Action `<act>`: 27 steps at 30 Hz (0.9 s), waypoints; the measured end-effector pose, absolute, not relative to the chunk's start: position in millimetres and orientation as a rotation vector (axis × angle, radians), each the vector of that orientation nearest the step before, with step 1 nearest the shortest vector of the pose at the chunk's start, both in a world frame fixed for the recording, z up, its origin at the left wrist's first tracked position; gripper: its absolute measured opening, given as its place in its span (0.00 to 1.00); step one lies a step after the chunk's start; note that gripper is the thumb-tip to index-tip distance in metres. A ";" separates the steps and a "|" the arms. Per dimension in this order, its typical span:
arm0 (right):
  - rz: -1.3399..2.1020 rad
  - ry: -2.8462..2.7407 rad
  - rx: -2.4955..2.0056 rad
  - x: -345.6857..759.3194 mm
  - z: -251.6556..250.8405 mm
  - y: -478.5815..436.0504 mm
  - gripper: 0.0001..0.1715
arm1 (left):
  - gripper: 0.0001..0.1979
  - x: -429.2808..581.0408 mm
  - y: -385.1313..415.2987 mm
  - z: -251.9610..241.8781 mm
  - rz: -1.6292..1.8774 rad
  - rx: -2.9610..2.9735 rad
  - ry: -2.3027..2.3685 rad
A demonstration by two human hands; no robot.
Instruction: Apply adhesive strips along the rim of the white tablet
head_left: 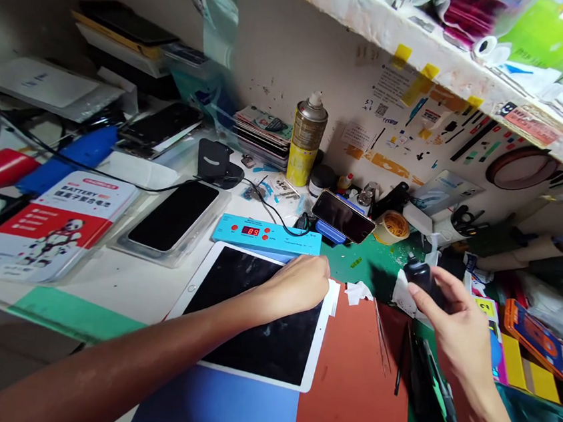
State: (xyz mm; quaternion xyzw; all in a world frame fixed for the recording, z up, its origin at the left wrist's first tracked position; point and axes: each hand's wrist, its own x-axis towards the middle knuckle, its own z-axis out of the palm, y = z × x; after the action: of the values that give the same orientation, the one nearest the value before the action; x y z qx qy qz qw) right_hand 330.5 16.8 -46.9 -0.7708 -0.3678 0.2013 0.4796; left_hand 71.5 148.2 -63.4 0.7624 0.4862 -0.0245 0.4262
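A white-framed tablet (251, 355) lies with its dark, smudged screen up. Above its upper right part is my left hand (299, 283), fingers curled closed; whatever they hold, if anything, is hidden. Beside that hand, a bit of white paper (334, 298) shows at the tablet's right edge. My right hand (456, 317) grips a small black bottle (418, 274) with a pale tip, to the right of the tablet. Behind the tablet, a blue heating-plate controller (224, 230) has a lit red number display.
Tweezers (383, 336) and a crumpled tissue (358, 291) lie around the red-brown mat (358, 387). A phone in a clear tray (175, 216) and a battery box (53, 227) are at left. A spray can (306, 140) stands behind; a shelf (380, 37) overhangs the bench.
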 end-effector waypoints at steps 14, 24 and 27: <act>0.574 -0.777 -1.970 324.6 -103.4 73.7 0.51 | 0.16 66.5 146.2 -64.0 -0.014 1.838 1.180; 1.188 -0.494 -1.659 212.3 -103.8 -6.4 0.46 | 0.16 62.6 139.5 -60.9 0.040 1.823 1.136; 1.229 -0.382 -1.557 202.9 -113.7 1.4 0.44 | 0.14 59.1 136.3 -55.0 0.064 1.817 1.094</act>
State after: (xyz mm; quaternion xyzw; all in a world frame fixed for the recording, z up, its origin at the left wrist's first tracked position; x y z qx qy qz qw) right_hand 202.9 1.4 -113.7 -0.6528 -0.1600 0.5151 0.5320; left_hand 59.1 136.3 -55.0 0.7474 0.4500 0.0265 0.4880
